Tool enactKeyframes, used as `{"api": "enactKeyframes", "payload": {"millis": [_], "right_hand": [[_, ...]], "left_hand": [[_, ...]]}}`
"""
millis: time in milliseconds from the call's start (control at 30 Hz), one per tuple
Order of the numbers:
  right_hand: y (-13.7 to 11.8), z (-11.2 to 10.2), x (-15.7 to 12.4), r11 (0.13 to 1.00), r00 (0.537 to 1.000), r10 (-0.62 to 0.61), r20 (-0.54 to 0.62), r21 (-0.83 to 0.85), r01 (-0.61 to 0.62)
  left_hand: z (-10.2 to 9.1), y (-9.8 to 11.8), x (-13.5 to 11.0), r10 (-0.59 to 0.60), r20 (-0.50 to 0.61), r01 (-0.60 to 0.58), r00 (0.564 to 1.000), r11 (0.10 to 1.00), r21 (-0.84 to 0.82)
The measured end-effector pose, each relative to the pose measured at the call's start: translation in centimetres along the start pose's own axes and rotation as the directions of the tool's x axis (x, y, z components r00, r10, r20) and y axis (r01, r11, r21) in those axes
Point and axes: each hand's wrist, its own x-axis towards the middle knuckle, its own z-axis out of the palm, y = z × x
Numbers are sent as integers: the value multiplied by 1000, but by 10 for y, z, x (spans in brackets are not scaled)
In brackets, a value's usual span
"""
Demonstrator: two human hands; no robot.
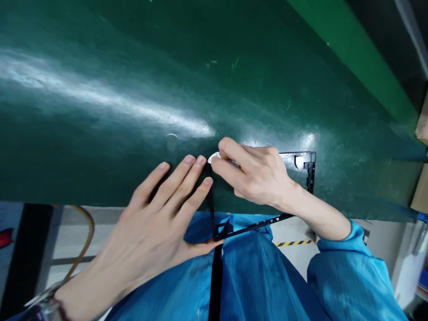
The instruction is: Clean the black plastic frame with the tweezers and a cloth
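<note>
A thin black rectangular frame [309, 171] lies at the near edge of the green table [133, 111], partly hanging over my blue-clad lap. My left hand [157, 223] lies flat on the frame's left side, fingers stretched out together. My right hand [254, 176] is closed in a pinch on a small white piece [214, 157] and presses it at the frame's upper left corner. The frame's top bar is mostly hidden under my right hand.
The table's far edge [364, 58] runs diagonally at the upper right. A cardboard box [423, 125] shows at the right edge. Below the table are a grey floor with yellow-black tape [294, 243] and a tan hose [87, 227] at the left.
</note>
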Motion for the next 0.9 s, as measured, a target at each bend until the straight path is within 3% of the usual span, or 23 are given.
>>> {"api": "enactKeyframes", "payload": {"millis": [233, 367, 567, 733, 900], "right_hand": [[-5, -5, 6, 1000, 996, -16, 91, -19, 18], [-6, -6, 4, 1000, 994, -5, 113, -7, 6], [-5, 2, -8, 998, 997, -23, -78, 50, 27], [-3, 16, -9, 993, 940, 26, -340, 118, 15], [-5, 17, -7, 997, 923, 17, -384, 70, 10]], "left_hand": [[-1, 4, 1, -18, 7, 18, 1000, 1000, -17], [-2, 1, 0, 30, 6, -30, 1000, 1000, 4], [-2, 0, 1, 32, 42, -32, 999, 999, 21], [-2, 1, 0, 10, 7, -10, 1000, 1000, 7], [-2, 1, 0, 9, 10, -9, 1000, 1000, 13]]}}
